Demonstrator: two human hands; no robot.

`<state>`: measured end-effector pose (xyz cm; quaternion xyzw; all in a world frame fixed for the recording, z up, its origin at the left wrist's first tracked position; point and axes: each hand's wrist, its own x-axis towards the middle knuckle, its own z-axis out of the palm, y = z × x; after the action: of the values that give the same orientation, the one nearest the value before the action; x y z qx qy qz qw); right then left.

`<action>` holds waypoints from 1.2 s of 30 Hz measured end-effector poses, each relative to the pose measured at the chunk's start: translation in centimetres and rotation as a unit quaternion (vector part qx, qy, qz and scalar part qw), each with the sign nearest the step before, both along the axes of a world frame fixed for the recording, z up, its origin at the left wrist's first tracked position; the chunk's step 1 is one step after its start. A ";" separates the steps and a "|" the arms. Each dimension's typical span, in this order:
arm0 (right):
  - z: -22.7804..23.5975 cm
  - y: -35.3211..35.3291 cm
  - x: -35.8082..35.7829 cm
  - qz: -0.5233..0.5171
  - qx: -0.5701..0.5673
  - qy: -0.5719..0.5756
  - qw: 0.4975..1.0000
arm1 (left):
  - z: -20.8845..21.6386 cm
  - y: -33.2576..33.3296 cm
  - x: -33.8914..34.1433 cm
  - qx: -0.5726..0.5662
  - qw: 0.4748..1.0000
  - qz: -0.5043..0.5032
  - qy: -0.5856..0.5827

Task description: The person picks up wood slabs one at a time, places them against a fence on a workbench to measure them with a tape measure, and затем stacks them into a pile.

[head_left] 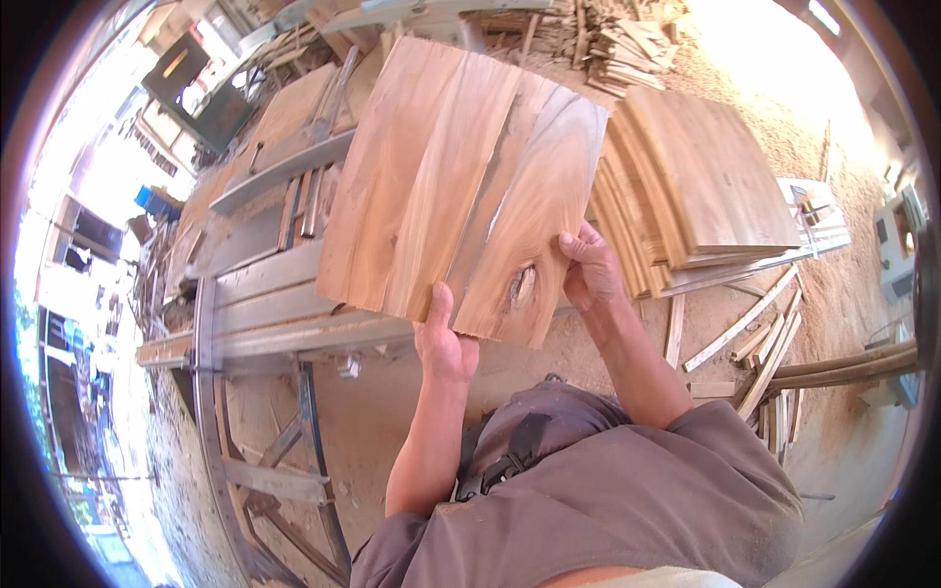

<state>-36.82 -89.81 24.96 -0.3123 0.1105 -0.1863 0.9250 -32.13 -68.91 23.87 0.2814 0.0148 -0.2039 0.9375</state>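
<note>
A square wooden panel [421,186], made of several glued strips with a knot near its lower right corner, is held up in front of me and tilted. My left hand [447,343] grips its near edge, thumb on the face and the other fingers behind. On the right edge my right hand [588,269] has its thumb on the face too, its fingers mostly hidden behind the wood. Just right of the panel stands a stack of similar wooden panels [730,181].
At left is a saw table [265,294] with metal rails and a fence. Wood offcuts [627,49] are piled at the back, and loose strips [774,343] lie on the floor at right. Sawdust [745,78] covers the ground behind the stack.
</note>
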 end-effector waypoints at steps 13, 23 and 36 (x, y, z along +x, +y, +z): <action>2.0 -5.9 -6.2 0.060 -0.007 0.052 0.997 | 11.0 -12.3 3.7 0.110 0.951 0.079 -0.277; -2.0 -7.0 -16.7 0.021 -0.129 0.155 0.979 | 18.9 -18.2 4.7 0.216 0.869 0.043 -0.444; 3.0 -12.8 -21.9 -0.277 -0.189 0.041 0.941 | 21.0 -24.0 -3.7 0.260 0.500 0.035 -0.825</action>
<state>-58.69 -102.63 27.96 -0.4453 0.1929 -0.4399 0.7556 -35.80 -92.94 44.84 0.5523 -0.7036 0.1666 0.4149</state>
